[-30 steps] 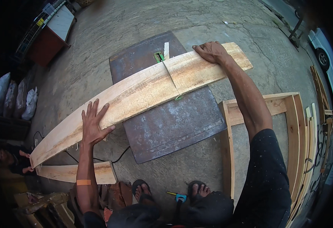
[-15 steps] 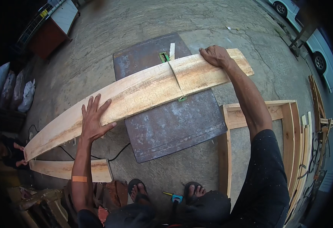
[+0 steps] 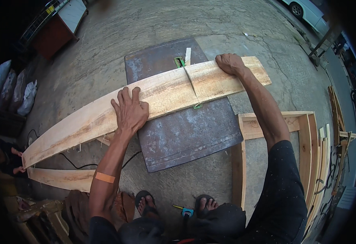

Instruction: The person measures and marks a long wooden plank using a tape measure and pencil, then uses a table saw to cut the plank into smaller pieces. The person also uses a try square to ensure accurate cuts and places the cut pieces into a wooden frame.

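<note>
A long pale wooden board (image 3: 161, 95) lies across a worn metal saw table (image 3: 182, 136). A narrow dark slit crosses it from far edge to near edge, in line with the table's green slot insert (image 3: 179, 62); no blade is visible. My right hand (image 3: 231, 65) is closed over the far edge of the board's right part. Left of the slit, my left hand (image 3: 131, 109) rests on top of the board, fingers apart and slightly bent. At the far left another person's hands (image 3: 21, 162) hold the board's end.
An offcut strip (image 3: 188, 56) sits beyond the slot. A wooden frame (image 3: 239, 162) stands on the ground at right, beside long strips. Another board (image 3: 60, 179) lies at lower left near a black cable (image 3: 74, 164). A tape measure (image 3: 187, 212) lies between my feet.
My left hand has slid right along the board, closer to the slit. My right hand keeps its grip. The board shows almost no shift against the table.
</note>
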A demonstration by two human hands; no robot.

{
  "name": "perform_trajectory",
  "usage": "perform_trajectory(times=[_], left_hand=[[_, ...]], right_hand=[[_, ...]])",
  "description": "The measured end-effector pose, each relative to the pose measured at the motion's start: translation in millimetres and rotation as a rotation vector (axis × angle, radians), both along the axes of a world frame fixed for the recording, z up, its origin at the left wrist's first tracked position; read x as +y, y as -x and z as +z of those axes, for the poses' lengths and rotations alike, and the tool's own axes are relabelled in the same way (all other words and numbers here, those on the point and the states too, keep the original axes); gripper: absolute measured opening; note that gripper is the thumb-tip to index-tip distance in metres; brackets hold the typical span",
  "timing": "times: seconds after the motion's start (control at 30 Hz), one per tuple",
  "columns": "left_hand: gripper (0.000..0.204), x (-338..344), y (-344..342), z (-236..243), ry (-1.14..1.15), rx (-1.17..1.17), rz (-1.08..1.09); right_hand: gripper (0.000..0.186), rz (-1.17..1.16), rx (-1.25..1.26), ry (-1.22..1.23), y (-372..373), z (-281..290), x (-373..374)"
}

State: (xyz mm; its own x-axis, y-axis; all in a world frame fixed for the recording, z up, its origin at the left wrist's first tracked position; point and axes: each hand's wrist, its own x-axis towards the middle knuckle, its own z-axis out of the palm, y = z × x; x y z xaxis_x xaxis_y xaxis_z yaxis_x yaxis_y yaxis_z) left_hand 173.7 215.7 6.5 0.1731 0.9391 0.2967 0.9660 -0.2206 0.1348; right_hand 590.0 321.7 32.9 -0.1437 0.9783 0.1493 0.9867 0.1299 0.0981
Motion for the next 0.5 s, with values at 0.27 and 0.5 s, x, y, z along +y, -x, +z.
perform_trajectory(times=[0.27,0.5], left_hand=[[0.064,-7.4,-5.1,-2.9,-0.054,0.132,-0.195],[0.065,-5.4,0.8,-2.3,-0.039,0.179,-0.162]], right_hand=[[0.064,-0.2,0.244,0.114,11.7,11.5,-5.7],[0.065,-0.157,0.208,0.142,23.8,25.9,-11.8]])
